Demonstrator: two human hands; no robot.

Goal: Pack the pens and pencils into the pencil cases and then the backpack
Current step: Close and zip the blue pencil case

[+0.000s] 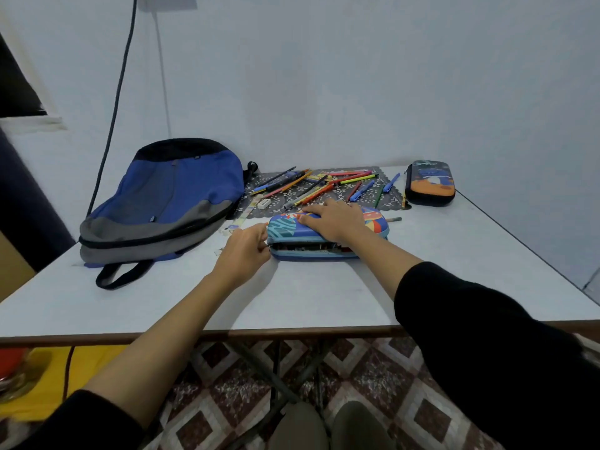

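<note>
My left grip (242, 251) is closed in a pinch on the left end of the blue hard-shell pencil case (285, 231) with the bright printed lid. Fingers and thumb are curled together at the seam, and I cannot tell whether the zip pull sits between them. My right grip (334, 219) lies flat on the lid, fingers straight, pressing down.

In the head view, the case rests near the middle of the white surface (324, 293). Its near side gapes a little, with dark and red things showing inside. Just beyond it, toward the far edge, a dark lace-patterned mat (391, 199) carries a loose scatter of coloured pens and pencils (324, 185), with a small white eraser (263, 203) near its left end. A blue, grey and black fabric backpack (175, 196) lies flat along the left edge, one strap looping toward the near side. At the far right corner sits a dark zipped pencil case with an orange print (430, 185), well apart from both grips.
</note>
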